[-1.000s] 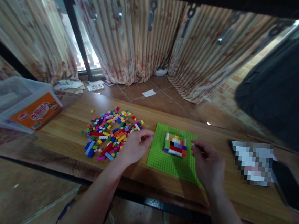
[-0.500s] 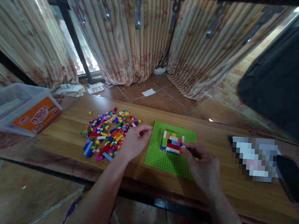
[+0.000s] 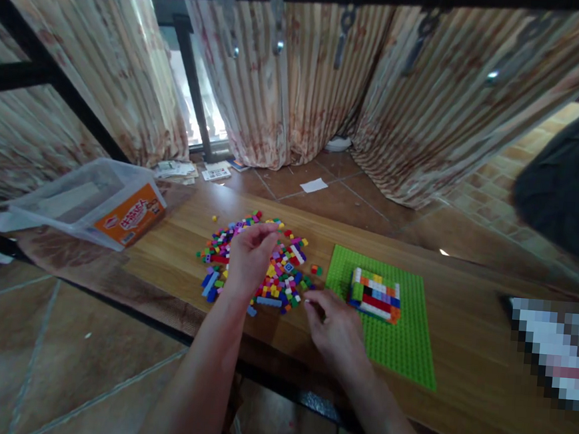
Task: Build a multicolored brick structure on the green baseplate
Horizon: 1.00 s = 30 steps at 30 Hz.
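Left hand [image 3: 251, 259] blocks part of the multicoloured plastic brick pile [image 3: 276, 287]. Right hand [image 3: 336, 331] covers some green studded baseplate [image 3: 402, 353]; tiny white bit [image 3: 307, 301] there unidentifiable. Pixelated grey-white item [image 3: 554, 351] runs off right edge.

White Chinese characters mark the orange label [image 3: 130, 218] on the nine-o'clock bin [image 3: 71, 225], too blurred to read surely. The ten-o'clock booklet's [image 3: 216, 174] print is illegible.

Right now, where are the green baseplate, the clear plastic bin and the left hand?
Green baseplate [image 3: 399, 356]: head view, on its bare studded lower part.
Clear plastic bin [image 3: 87, 226]: head view, on its near side wall.
Left hand [image 3: 250, 262]: head view, on the back of the hand.
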Tool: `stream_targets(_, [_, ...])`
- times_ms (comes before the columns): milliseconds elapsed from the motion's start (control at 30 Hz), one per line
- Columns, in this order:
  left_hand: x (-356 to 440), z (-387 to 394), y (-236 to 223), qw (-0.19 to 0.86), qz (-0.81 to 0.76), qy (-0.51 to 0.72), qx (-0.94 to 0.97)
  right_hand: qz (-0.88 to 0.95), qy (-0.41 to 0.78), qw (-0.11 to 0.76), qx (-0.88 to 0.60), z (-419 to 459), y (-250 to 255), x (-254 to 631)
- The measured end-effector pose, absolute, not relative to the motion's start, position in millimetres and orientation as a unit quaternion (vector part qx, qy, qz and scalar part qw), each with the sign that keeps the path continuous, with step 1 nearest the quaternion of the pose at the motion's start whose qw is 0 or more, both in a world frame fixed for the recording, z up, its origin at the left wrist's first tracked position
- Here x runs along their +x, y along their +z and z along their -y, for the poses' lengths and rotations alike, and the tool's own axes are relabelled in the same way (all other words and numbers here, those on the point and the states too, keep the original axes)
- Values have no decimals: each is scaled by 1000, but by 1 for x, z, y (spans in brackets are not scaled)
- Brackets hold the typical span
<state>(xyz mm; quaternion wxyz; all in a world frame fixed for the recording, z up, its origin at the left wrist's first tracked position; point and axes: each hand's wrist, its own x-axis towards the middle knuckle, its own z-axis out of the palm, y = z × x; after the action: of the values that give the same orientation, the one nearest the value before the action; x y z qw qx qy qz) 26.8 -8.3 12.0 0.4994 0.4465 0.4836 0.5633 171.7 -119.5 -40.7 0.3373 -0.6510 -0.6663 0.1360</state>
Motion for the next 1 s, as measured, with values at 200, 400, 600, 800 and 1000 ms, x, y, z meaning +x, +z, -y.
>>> stream_targets(200, [10, 6, 13, 502, -483, 573, 433, 628, 150, 396, -652, 113, -43, 173])
stream_targets(400, [6, 6, 14, 512, -473, 578, 423, 638, 110, 372, -665, 106, -43, 181])
stream_targets(600, [10, 7, 15, 514, -467, 577, 429, 652, 86, 325, -679, 100, -43, 172])
stream_targets(800, [11, 7, 15, 501, -479, 570, 441, 625, 141, 380, -667, 101, -46, 170])
stream_targets(1000, [11, 7, 13, 492, -488, 567, 447, 601, 103, 411, -677, 99, -46, 180])
